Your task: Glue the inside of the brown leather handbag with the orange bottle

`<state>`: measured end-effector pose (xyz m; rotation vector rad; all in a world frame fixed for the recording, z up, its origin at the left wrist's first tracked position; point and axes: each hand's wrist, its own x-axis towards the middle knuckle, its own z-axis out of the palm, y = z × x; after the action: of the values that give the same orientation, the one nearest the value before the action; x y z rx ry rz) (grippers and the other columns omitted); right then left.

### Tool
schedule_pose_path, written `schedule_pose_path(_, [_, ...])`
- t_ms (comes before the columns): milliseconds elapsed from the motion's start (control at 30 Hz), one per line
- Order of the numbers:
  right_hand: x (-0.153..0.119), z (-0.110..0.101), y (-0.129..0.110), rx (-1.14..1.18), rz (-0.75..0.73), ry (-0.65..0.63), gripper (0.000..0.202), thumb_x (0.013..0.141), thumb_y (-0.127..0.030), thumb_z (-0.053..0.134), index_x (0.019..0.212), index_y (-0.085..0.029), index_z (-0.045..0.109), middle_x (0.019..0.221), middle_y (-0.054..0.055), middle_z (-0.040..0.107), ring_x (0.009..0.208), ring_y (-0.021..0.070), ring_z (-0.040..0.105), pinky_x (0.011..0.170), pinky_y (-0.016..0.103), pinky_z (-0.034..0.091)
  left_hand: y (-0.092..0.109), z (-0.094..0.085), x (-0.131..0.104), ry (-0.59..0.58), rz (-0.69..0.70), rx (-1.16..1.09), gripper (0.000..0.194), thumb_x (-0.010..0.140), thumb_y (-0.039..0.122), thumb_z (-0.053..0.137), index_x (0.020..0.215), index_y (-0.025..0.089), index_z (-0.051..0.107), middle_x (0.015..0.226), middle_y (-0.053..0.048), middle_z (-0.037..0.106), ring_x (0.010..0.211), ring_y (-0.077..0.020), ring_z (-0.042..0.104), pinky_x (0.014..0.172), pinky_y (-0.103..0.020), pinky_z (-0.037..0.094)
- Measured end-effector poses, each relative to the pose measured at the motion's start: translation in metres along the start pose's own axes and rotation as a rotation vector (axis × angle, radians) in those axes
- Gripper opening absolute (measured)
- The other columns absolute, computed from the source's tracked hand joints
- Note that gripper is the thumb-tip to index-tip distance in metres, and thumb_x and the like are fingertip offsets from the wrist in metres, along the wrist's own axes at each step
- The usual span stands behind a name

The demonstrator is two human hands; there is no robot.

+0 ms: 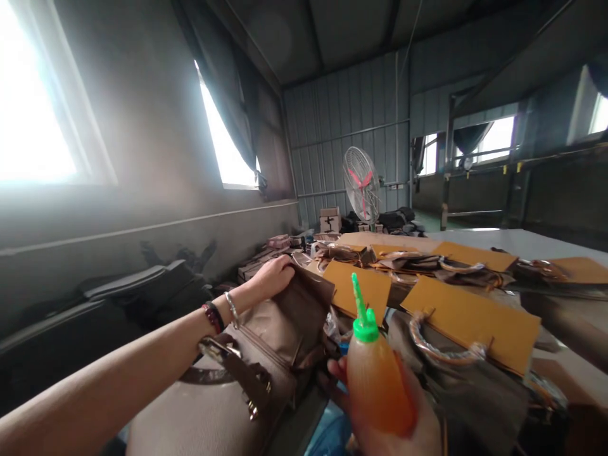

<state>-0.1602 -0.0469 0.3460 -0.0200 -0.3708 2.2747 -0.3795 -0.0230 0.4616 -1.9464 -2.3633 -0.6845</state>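
Risk of glue spill onto bag (266,354): right hand (394,424) clenched around squeeze bottle (377,380), left hand (272,277) grasping bag edge, over-squeezing or tilting as cause.

A single camera, worn on the person's head, looks forward and slightly down across the worktable (546,244), close above the left hand (270,275) and right hand (394,424) at the bottom edge. It faces the far metal wall (342,133) and fan (361,183), with bright windows (33,114) on the left.
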Motion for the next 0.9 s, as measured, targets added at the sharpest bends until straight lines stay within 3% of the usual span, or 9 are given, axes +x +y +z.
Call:
schedule_pose_path(67, [0.009, 0.005, -0.001, -0.034, -0.073, -0.014, 0.030, 0.065, -0.043, 0.065, 0.080, -0.018, 0.069, 0.077, 0.008, 0.070, 0.076, 0.0250, 0.064, 0.079, 0.047, 0.045, 0.006, 0.001, -0.005, -0.045, 0.060, 0.004, 0.013, 0.081, 0.024, 0.038, 0.081, 0.017, 0.049, 0.078, -0.001, 0.052, 0.077, -0.0150, 0.048, 0.071, -0.029, 0.038])
schedule_pose_path(133, [0.016, 0.009, -0.002, -0.059, -0.102, -0.026, 0.032, 0.068, -0.044, 0.062, 0.083, -0.017, 0.068, 0.078, 0.009, 0.069, 0.079, 0.0249, 0.064, 0.077, 0.044, 0.046, 0.012, 0.002, -0.014, -0.152, 0.120, -0.003, 0.019, 0.077, 0.037, 0.047, 0.081, 0.018, 0.048, 0.075, 0.001, 0.053, 0.073, -0.0152, 0.049, 0.064, -0.026, 0.038])
schedule_pose_path(233, [0.022, 0.013, -0.002, -0.046, -0.136, -0.007, 0.033, 0.069, -0.046, 0.059, 0.083, -0.017, 0.068, 0.079, 0.010, 0.069, 0.079, 0.0248, 0.064, 0.075, 0.041, 0.047, 0.022, 0.000, -0.029, -0.408, 0.152, -0.033, 0.055, 0.057, 0.058, 0.064, 0.092, 0.018, 0.048, 0.084, -0.001, 0.056, 0.075, -0.0182, 0.052, 0.062, -0.026, 0.040])
schedule_pose_path(300, [0.026, 0.015, -0.002, -0.021, -0.151, 0.057, 0.033, 0.069, -0.046, 0.058, 0.083, -0.018, 0.068, 0.077, 0.010, 0.069, 0.077, 0.0248, 0.064, 0.072, 0.041, 0.048, 0.029, -0.002, -0.039, -0.613, 0.177, -0.063, 0.079, 0.047, 0.059, 0.070, 0.111, 0.020, 0.042, 0.101, -0.004, 0.056, 0.089, -0.0225, 0.053, 0.072, -0.028, 0.043])
schedule_pose_path(367, [0.029, 0.017, -0.004, 0.023, -0.162, 0.131, 0.031, 0.070, -0.046, 0.056, 0.084, -0.020, 0.066, 0.078, 0.008, 0.069, 0.077, 0.0248, 0.063, 0.067, 0.042, 0.048, 0.034, -0.003, -0.047, -0.721, 0.238, -0.041, 0.100, 0.042, 0.057, 0.073, 0.126, 0.024, 0.030, 0.115, -0.006, 0.050, 0.101, -0.0268, 0.049, 0.083, -0.031, 0.041])
schedule_pose_path(467, [0.032, 0.020, -0.008, 0.104, -0.179, 0.191, 0.032, 0.072, -0.048, 0.054, 0.086, -0.021, 0.065, 0.081, 0.006, 0.068, 0.078, 0.0245, 0.062, 0.070, 0.047, 0.047, 0.034, 0.001, -0.053, -0.623, 0.287, 0.113, 0.100, 0.044, 0.056, 0.073, 0.129, 0.025, 0.029, 0.115, -0.008, 0.051, 0.100, -0.0303, 0.049, 0.084, -0.036, 0.041])
schedule_pose_path(633, [0.034, 0.020, -0.010, 0.113, -0.193, 0.185, 0.033, 0.074, -0.049, 0.051, 0.083, -0.020, 0.065, 0.079, 0.007, 0.068, 0.078, 0.0246, 0.062, 0.077, 0.053, 0.042, 0.026, 0.014, -0.048, -0.490, 0.260, 0.311, 0.025, 0.064, 0.028, 0.053, 0.087, 0.020, 0.061, 0.081, -0.005, 0.062, 0.069, -0.0212, 0.056, 0.056, -0.027, 0.041])
schedule_pose_path(733, [0.034, 0.018, -0.008, 0.090, -0.172, 0.186, 0.032, 0.074, -0.047, 0.052, 0.084, -0.020, 0.066, 0.079, 0.007, 0.068, 0.076, 0.0250, 0.063, 0.079, 0.054, 0.041, 0.021, 0.015, -0.045, -0.497, 0.283, 0.273, 0.024, 0.065, 0.016, 0.043, 0.080, 0.019, 0.061, 0.071, -0.002, 0.062, 0.060, -0.0148, 0.054, 0.050, -0.022, 0.037])
schedule_pose_path(900, [0.036, 0.016, -0.005, 0.063, -0.177, 0.157, 0.031, 0.072, -0.046, 0.054, 0.081, -0.019, 0.067, 0.076, 0.008, 0.069, 0.076, 0.0260, 0.063, 0.082, 0.056, 0.040, 0.013, 0.017, -0.043, -0.433, 0.312, 0.028, 0.026, 0.075, 0.016, 0.040, 0.097, 0.020, 0.054, 0.090, -0.001, 0.062, 0.077, -0.0133, 0.057, 0.066, -0.019, 0.043])
